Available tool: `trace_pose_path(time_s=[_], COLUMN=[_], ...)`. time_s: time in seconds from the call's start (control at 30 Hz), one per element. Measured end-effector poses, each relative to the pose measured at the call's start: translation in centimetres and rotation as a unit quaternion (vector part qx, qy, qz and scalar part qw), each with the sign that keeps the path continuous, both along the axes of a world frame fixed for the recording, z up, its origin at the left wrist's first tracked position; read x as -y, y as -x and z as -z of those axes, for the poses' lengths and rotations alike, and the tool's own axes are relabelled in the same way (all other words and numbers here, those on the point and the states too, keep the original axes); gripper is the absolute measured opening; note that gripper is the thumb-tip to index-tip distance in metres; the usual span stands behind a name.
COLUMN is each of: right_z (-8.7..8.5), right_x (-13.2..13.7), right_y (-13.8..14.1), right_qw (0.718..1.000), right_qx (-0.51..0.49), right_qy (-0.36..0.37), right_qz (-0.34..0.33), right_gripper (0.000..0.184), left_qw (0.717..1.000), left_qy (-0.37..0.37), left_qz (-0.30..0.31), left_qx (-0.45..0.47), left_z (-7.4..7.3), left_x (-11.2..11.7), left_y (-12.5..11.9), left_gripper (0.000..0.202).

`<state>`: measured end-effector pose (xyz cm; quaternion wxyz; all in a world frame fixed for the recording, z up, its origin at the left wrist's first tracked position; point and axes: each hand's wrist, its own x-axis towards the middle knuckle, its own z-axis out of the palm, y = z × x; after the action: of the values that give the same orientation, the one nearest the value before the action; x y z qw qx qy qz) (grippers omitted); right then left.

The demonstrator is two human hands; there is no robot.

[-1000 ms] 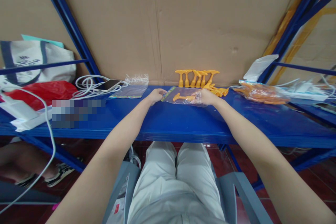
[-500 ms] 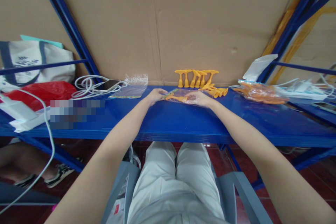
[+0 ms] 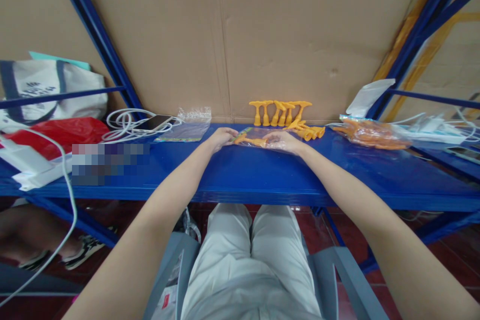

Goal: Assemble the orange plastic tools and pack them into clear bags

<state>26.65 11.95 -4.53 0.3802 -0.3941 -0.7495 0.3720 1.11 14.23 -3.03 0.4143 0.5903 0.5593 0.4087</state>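
Note:
A small clear plastic bag (image 3: pixel 258 136) with an orange T-shaped plastic piece inside lies flat on the blue metal shelf (image 3: pixel 240 170). My left hand (image 3: pixel 222 136) pinches the bag's left end with curled fingers. My right hand (image 3: pixel 284 140) rests on the bag's right end, fingers closed over it. Just behind the bag, several loose orange T-shaped pieces (image 3: pixel 279 111) stand against the cardboard wall, and a few more (image 3: pixel 310 131) lie on their sides to the right.
Left on the shelf are empty clear bags (image 3: pixel 189 125), a phone with coiled white cable (image 3: pixel 144 124), a red bag (image 3: pixel 63 130) and a white tote (image 3: pixel 48 87). Right lies a bag of packed orange pieces (image 3: pixel 369 134). Blue rack posts flank both sides. Another person's legs show at lower left.
The bag was raised and tilted toward me a second ago; it now lies flat on the shelf. My right hand has turned over and lowered onto its right end.

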Motion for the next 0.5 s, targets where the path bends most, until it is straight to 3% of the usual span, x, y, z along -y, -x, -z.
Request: trace_pose_path(time_s=[0.13,0.27,0.37,0.5], right_z=[-0.4,-0.6,-0.6,-0.4], right_x=[0.5,1.0,1.2,1.2], right_y=[0.1,0.3,0.3,0.2], right_qw=[0.998,0.992,0.990,0.989], right_qx=[-0.039,-0.068,-0.079,-0.075], right_qy=[0.059,0.104,0.117,0.123], right_qz=[-0.002,-0.020,-0.021,-0.029], right_gripper=[0.024,0.026,0.029,0.029], left_qw=[0.998,0.957,0.925,0.900], left_qy=[-0.031,-0.187,-0.255,-0.282], left_qz=[-0.047,-0.064,0.000,0.115], left_qx=[-0.039,-0.210,-0.281,-0.311], left_z=[-0.2,0.1,0.7,1.4], left_x=[0.1,0.0,0.0,0.1], left_y=[-0.3,-0.7,-1.4,-2.4], left_gripper=[0.024,0.028,0.029,0.030])
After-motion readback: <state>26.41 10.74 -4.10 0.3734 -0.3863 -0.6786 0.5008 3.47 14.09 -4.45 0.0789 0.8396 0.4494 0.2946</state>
